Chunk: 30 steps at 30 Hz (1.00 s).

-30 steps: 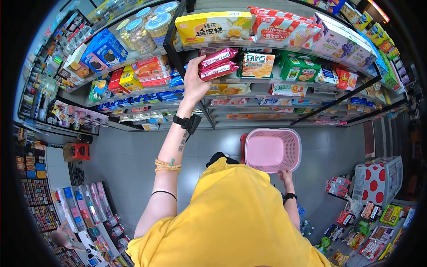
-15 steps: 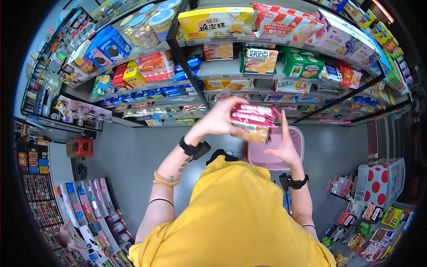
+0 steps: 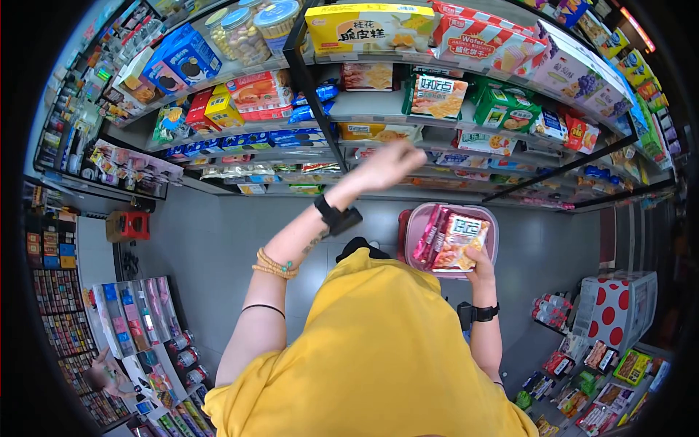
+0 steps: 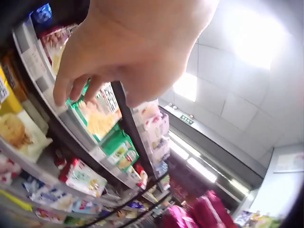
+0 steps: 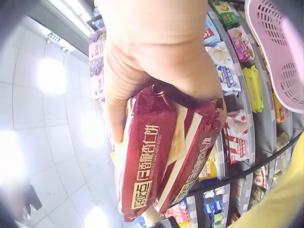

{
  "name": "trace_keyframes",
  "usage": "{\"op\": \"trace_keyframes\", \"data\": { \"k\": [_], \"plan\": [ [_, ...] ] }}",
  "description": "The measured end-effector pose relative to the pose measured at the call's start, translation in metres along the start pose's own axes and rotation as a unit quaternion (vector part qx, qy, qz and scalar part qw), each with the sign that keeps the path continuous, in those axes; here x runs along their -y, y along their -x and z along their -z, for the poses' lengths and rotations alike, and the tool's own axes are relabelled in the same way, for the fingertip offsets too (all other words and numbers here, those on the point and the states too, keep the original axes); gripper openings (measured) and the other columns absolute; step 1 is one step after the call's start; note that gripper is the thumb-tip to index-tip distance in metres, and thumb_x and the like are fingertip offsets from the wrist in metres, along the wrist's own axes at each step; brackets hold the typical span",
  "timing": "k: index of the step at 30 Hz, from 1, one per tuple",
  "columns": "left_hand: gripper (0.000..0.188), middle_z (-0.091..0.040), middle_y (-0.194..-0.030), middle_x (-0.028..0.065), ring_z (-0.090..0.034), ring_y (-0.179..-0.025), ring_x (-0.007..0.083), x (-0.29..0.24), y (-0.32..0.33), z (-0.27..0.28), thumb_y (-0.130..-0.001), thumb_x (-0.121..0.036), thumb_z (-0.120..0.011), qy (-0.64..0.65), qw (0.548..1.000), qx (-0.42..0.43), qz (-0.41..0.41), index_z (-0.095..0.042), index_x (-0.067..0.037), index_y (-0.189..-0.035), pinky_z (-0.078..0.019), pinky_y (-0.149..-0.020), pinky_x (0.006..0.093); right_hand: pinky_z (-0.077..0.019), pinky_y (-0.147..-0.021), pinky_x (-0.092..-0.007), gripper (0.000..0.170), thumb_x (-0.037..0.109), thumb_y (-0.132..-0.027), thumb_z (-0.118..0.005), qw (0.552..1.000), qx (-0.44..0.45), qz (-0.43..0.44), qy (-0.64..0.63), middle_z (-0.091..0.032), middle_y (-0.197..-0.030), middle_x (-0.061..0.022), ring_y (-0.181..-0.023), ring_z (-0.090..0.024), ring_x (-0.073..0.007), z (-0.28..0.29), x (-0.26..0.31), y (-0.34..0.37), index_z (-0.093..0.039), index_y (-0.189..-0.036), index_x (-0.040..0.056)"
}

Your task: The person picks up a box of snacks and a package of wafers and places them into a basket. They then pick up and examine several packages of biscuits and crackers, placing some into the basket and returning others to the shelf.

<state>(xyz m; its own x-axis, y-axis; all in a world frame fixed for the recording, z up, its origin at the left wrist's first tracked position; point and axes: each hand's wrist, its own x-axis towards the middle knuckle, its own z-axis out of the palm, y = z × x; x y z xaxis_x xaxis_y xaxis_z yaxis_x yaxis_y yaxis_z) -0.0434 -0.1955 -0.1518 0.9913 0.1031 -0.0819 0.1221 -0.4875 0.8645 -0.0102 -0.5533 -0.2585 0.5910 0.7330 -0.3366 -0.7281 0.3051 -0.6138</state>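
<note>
Two maroon-edged packs of biscuits (image 3: 457,237) are in my right hand (image 3: 480,268), the front one showing a biscuit picture. They overlap the pink basket (image 3: 451,207) in the head view. From the right wrist, the narrow maroon sides of one biscuit pack (image 5: 147,156) and the other (image 5: 192,152) show side by side, with the thumb and fingers gripping their ends. My left hand (image 3: 389,164), blurred in the head view, is raised in front of the shelves. Nothing is in it, and its fingers (image 4: 78,88) hang loosely bent in the left wrist view, near another biscuit pack (image 4: 99,118).
Shelves of boxed and bagged snacks span the front, with a black upright post (image 3: 309,87) between two sections. A red stool (image 3: 136,224) stands at the left on the grey floor (image 3: 211,240). At the right is a dotted white case (image 3: 611,309).
The packs came off the shelf in my left hand and passed to my right, which now holds them over the basket. My left hand has let go and moved back up toward the shelves.
</note>
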Motion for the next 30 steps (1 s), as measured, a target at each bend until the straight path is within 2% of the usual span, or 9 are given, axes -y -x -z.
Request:
{"op": "trace_keyframes", "data": {
  "k": [4, 6, 9, 13, 16, 17, 20, 25, 30],
  "plan": [
    [0.058, -0.050, -0.128, 0.0303, -0.048, -0.122, 0.0433, 0.063, -0.056, 0.039, -0.091, -0.032, -0.064, -0.095, 0.923, -0.368, -0.059, -0.047, 0.011, -0.127, -0.0399, -0.102, 0.0458, -0.0476, -0.105, -0.0431, 0.072, 0.007, -0.077, -0.075, 0.998, -0.001, 0.043, -0.054, -0.057, -0.133, -0.0160, -0.120, -0.059, -0.0309, 0.035, 0.002, 0.030, -0.041, -0.140, -0.0012],
    [0.063, -0.041, -0.131, 0.0341, -0.040, -0.125, 0.0463, 0.077, -0.078, 0.061, -0.085, -0.022, -0.069, -0.084, 0.899, -0.421, -0.088, -0.039, 0.014, -0.128, -0.0335, -0.108, 0.0483, -0.0477, -0.104, -0.0435, 0.074, 0.008, -0.077, -0.076, 0.995, -0.022, 0.058, -0.081, -0.057, -0.133, -0.0158, -0.118, -0.060, -0.0323, 0.061, -0.006, 0.044, -0.041, -0.142, 0.0007],
    [0.069, -0.039, -0.130, 0.0373, -0.034, -0.126, 0.0489, 0.084, -0.097, 0.080, -0.080, -0.020, -0.072, -0.092, 0.899, -0.428, 0.009, -0.036, 0.016, -0.127, -0.0263, -0.111, 0.0524, -0.0476, -0.103, -0.0457, 0.075, 0.010, -0.077, -0.077, 0.987, -0.067, 0.091, -0.110, -0.058, -0.132, -0.0159, -0.117, -0.059, -0.0330, 0.091, -0.020, 0.064, -0.040, -0.143, 0.0026],
    [0.073, -0.049, -0.123, 0.0324, -0.038, -0.121, 0.0470, 0.116, -0.137, 0.085, -0.073, -0.027, -0.077, -0.154, 0.800, -0.576, -0.063, -0.045, 0.013, -0.124, -0.0281, -0.107, 0.0558, -0.0470, -0.104, -0.0465, 0.076, 0.010, -0.077, -0.077, 0.981, -0.093, 0.126, -0.118, -0.056, -0.134, -0.0156, -0.121, -0.057, -0.0332, 0.111, -0.031, 0.088, -0.040, -0.143, 0.0023],
    [0.070, -0.038, -0.136, 0.0358, -0.032, -0.127, 0.0494, 0.110, -0.141, 0.112, -0.073, -0.027, -0.076, -0.179, 0.861, -0.476, -0.026, -0.048, 0.007, -0.129, -0.0256, -0.111, 0.0543, -0.0465, -0.104, -0.0459, 0.075, 0.009, -0.077, -0.077, 0.976, -0.112, 0.152, -0.112, -0.057, -0.133, -0.0152, -0.121, -0.057, -0.0326, 0.113, -0.033, 0.100, -0.040, -0.143, 0.0019],
    [0.067, -0.045, -0.136, 0.0283, -0.036, -0.126, 0.0472, 0.099, -0.138, 0.118, -0.071, -0.030, -0.077, -0.153, 0.864, -0.472, -0.077, -0.057, -0.007, -0.129, -0.0279, -0.110, 0.0522, -0.0468, -0.104, -0.0468, 0.075, 0.011, -0.078, -0.078, 0.975, -0.115, 0.158, -0.109, -0.057, -0.133, -0.0146, -0.120, -0.058, -0.0321, 0.113, -0.033, 0.102, -0.041, -0.143, 0.0029],
    [0.074, -0.051, -0.133, 0.0231, -0.040, -0.123, 0.0450, 0.098, -0.144, 0.125, -0.068, -0.033, -0.080, -0.099, 0.884, -0.456, 0.012, -0.054, -0.012, -0.134, -0.0291, -0.110, 0.0500, -0.0476, -0.103, -0.0483, 0.074, 0.013, -0.079, -0.079, 0.972, -0.121, 0.174, -0.099, -0.058, -0.132, -0.0136, -0.118, -0.059, -0.0311, 0.115, -0.034, 0.109, -0.042, -0.142, 0.0047],
    [0.068, -0.060, -0.133, 0.0166, -0.051, -0.130, 0.0291, 0.136, -0.171, 0.139, -0.068, -0.016, -0.079, -0.121, 0.864, -0.486, 0.052, -0.058, -0.009, -0.132, -0.0374, -0.110, 0.0360, -0.0447, -0.106, -0.0449, 0.075, 0.009, -0.078, -0.078, 0.970, -0.113, 0.189, -0.102, -0.056, -0.134, -0.0152, -0.122, -0.056, -0.0318, 0.120, -0.037, 0.115, -0.040, -0.142, 0.0009],
    [0.063, -0.055, -0.134, 0.0219, -0.053, -0.122, 0.0370, 0.080, -0.118, 0.129, -0.065, -0.004, -0.078, 0.025, 0.902, -0.430, 0.021, -0.058, -0.002, -0.125, -0.0434, -0.102, 0.0375, -0.0443, -0.106, -0.0449, 0.075, 0.008, -0.077, -0.078, 0.971, -0.101, 0.188, -0.109, -0.056, -0.134, -0.0154, -0.122, -0.056, -0.0321, 0.117, -0.038, 0.115, -0.041, -0.142, 0.0004]
  ]
}}
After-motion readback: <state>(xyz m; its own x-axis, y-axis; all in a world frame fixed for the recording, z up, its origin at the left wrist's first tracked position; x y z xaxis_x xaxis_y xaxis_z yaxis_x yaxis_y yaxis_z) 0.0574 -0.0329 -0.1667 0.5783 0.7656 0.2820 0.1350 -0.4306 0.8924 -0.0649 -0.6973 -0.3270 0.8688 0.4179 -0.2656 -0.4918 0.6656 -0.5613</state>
